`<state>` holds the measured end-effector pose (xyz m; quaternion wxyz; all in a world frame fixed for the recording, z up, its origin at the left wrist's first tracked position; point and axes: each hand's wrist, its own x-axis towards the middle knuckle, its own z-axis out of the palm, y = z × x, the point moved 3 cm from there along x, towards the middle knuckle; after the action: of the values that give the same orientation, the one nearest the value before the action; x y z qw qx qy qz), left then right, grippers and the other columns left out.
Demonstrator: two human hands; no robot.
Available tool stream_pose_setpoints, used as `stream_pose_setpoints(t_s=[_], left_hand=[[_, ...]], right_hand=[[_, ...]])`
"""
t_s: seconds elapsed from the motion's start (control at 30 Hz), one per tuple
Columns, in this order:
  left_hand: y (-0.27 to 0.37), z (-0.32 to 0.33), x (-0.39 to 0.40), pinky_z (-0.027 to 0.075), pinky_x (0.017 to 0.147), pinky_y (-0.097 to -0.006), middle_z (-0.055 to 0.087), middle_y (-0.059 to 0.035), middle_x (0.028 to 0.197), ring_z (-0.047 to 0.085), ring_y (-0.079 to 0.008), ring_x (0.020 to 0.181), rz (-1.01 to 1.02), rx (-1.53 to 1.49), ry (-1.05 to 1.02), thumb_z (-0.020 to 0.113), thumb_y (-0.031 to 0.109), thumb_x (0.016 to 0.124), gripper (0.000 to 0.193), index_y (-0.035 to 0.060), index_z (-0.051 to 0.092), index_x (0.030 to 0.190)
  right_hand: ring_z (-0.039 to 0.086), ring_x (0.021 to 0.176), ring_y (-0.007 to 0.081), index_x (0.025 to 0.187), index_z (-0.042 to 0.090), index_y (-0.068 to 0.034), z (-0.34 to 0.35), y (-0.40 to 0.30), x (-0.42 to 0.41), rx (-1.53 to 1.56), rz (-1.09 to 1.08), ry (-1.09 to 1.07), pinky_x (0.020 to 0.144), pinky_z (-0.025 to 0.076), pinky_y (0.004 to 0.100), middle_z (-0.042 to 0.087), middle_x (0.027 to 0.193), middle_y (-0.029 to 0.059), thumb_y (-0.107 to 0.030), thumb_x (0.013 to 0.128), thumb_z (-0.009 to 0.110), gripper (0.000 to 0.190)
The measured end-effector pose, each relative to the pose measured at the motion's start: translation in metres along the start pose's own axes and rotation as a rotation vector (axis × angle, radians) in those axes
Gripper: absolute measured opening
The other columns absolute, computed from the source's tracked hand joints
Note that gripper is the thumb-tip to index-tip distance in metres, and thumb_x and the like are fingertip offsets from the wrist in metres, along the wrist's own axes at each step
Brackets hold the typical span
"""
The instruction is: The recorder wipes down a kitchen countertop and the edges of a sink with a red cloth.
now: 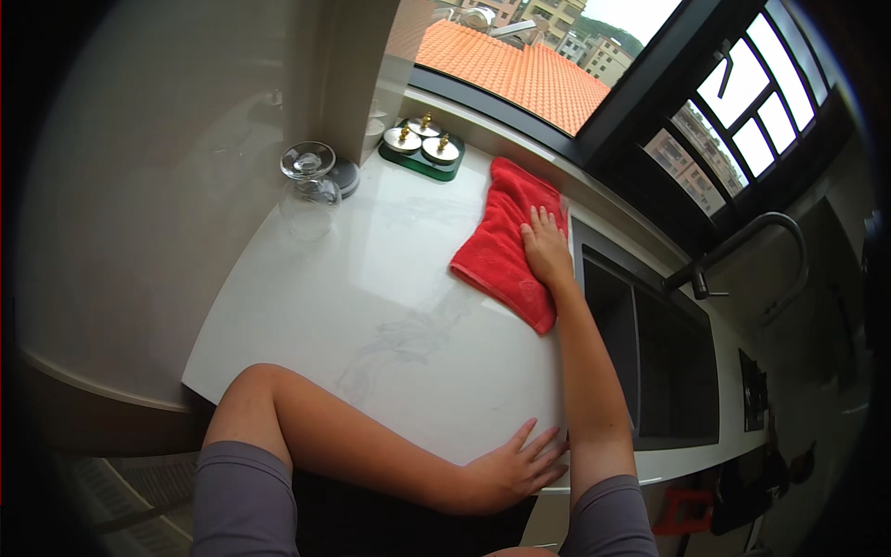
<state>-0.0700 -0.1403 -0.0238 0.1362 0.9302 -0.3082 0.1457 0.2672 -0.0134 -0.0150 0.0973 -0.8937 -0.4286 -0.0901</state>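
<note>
My right hand [546, 247] lies flat, fingers a little apart, on a red towel [502, 240] spread over the white countertop [390, 299]. The towel reaches from near the window ledge down beside the sink, with its surface slightly wrinkled. Closer to me, my left hand [518, 466] rests palm down with spread fingers at the counter's front edge, and nothing is in it. Faint grey streaks show on the countertop between the towel and my left arm.
A stemmed glass [308, 188] stands upside down at the back left beside a round grey object [345, 177]. Lidded jars sit in a green tray [445, 172] near the window. Right of the towel are a dark sink [644, 442], a black faucet [696, 271] and, farther off, a cooktop [752, 393].
</note>
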Motion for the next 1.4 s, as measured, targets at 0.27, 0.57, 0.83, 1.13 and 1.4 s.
stream_pose_setpoints(t_s=[0.27,0.57,0.83,1.13,1.4], left_hand=[[-0.007,-0.016,-0.003,0.022,0.115,-0.0632,0.037,-0.0257,0.150,0.027,-0.0453,0.145,0.056,0.002,-0.089,0.062,0.031,0.085,0.069,0.0043,0.042,0.146],[-0.007,-0.014,-0.001,0.019,0.117,-0.0594,0.040,-0.0243,0.150,0.032,-0.0422,0.144,0.042,0.030,-0.051,0.061,0.030,0.084,0.068,0.0035,0.045,0.145],[0.000,-0.004,-0.001,0.028,0.114,-0.0594,0.036,-0.0224,0.154,0.030,-0.0395,0.146,-0.025,-0.015,-0.008,0.048,0.030,0.094,0.060,0.0053,0.040,0.149],[0.003,-0.005,0.000,0.029,0.114,-0.0600,0.039,-0.0209,0.152,0.031,-0.0399,0.145,0.004,-0.002,0.010,0.047,0.030,0.095,0.060,0.0057,0.040,0.149],[-0.006,-0.008,-0.004,0.029,0.111,-0.0634,0.038,-0.0248,0.150,0.027,-0.0436,0.146,0.023,0.014,-0.020,0.060,0.031,0.086,0.064,0.0028,0.048,0.142]], right_hand=[[0.027,0.148,0.0347,0.152,0.035,-0.005,-0.036,-0.048,-0.115,0.031,-0.023,0.004,0.120,0.021,0.0456,0.030,0.159,0.0198,-0.046,0.100,0.040,0.066],[0.026,0.149,0.0317,0.153,0.035,-0.009,-0.036,-0.039,-0.117,0.026,0.042,0.026,0.121,0.019,0.0449,0.031,0.159,0.0178,-0.049,0.101,0.035,0.066],[0.028,0.147,0.0329,0.152,0.037,-0.010,0.000,0.002,0.006,0.044,0.009,0.018,0.119,0.022,0.0470,0.033,0.158,0.0167,-0.038,0.103,0.028,0.057],[0.033,0.145,0.0351,0.151,0.039,-0.009,0.016,0.027,0.047,-0.034,-0.065,0.097,0.117,0.027,0.0490,0.036,0.157,0.0162,-0.031,0.102,0.025,0.055],[0.043,0.137,0.0371,0.139,0.052,-0.002,-0.004,-0.020,-0.048,0.113,-0.060,0.236,0.113,0.036,0.0467,0.050,0.144,0.0218,-0.025,0.104,0.031,0.047]])
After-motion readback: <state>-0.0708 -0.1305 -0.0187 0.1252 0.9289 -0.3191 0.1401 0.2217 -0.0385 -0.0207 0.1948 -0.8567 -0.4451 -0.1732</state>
